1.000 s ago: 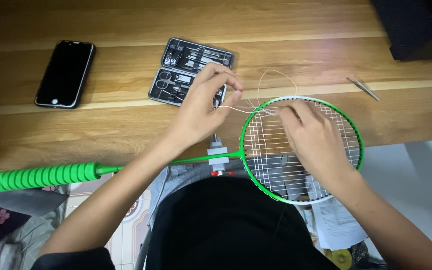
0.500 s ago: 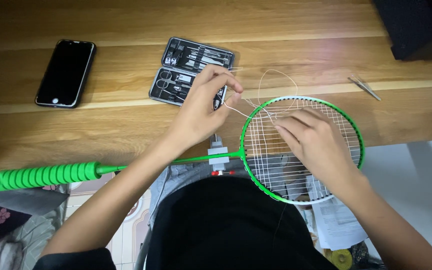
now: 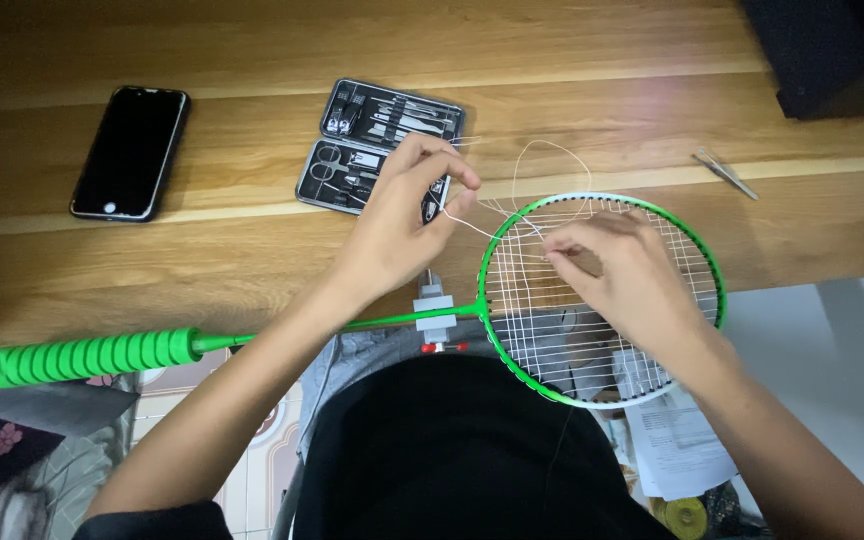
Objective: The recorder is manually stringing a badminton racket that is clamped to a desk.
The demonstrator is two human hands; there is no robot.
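A green badminton racket [image 3: 697,250] lies across the front edge of a wooden table [image 3: 252,260], its green grip [image 3: 92,355] at the left and its strung head at the right. My left hand [image 3: 402,220] pinches a loose white string [image 3: 527,165] just left of the racket head and pulls it taut. My right hand [image 3: 617,270] rests on the string bed, fingertips pinching the same string near the upper left of the frame. The string loops upward over the table beyond the frame.
An open black case of small metal grooming tools [image 3: 377,145] lies behind my left hand. A black phone [image 3: 130,150] is at the far left. Metal tweezers [image 3: 724,173] lie at the right; a dark object [image 3: 832,50] fills the far right corner. Papers [image 3: 677,440] lie below.
My left hand has drawn the string a little further left and up. My right hand's fingers have shifted left on the string bed toward the frame. The racket stays put.
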